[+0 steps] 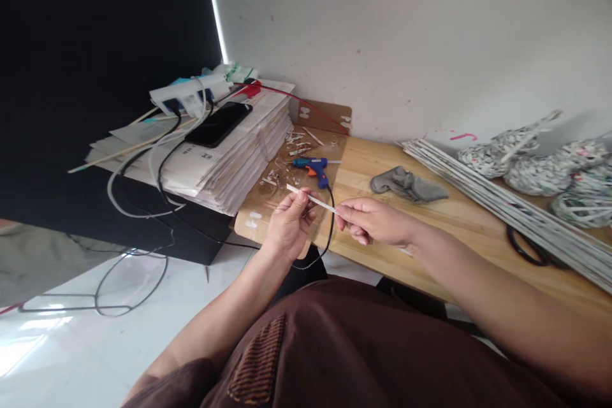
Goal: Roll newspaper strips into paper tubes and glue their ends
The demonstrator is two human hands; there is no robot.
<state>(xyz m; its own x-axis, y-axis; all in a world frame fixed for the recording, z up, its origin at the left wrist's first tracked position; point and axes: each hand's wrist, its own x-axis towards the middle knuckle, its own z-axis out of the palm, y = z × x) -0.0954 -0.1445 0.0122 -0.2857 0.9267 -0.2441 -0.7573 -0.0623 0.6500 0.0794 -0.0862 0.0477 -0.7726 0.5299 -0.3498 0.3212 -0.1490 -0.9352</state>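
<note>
Between my two hands runs a thin white rolled-paper stick (322, 204), slanting down from left to right. My left hand (291, 220) pinches it near its upper left end, the thumb on top. Fingers of my right hand (366, 218) are closed on its other end, which is hidden in the grip. Just beyond the stick, a blue hot glue gun (321, 169) with an orange trigger lies on a brown board (246, 207). Its black cord passes down between my hands. Paper scraps (297, 140) are scattered around the gun's nozzle.
A tall paper stack (258, 156) at the left carries a black phone (220, 124) and a white power strip (191, 92). On the wooden table (363, 162) lie a grey cloth (406, 183) and long paper sticks (502, 204). Woven paper shapes (540, 169) stand behind them.
</note>
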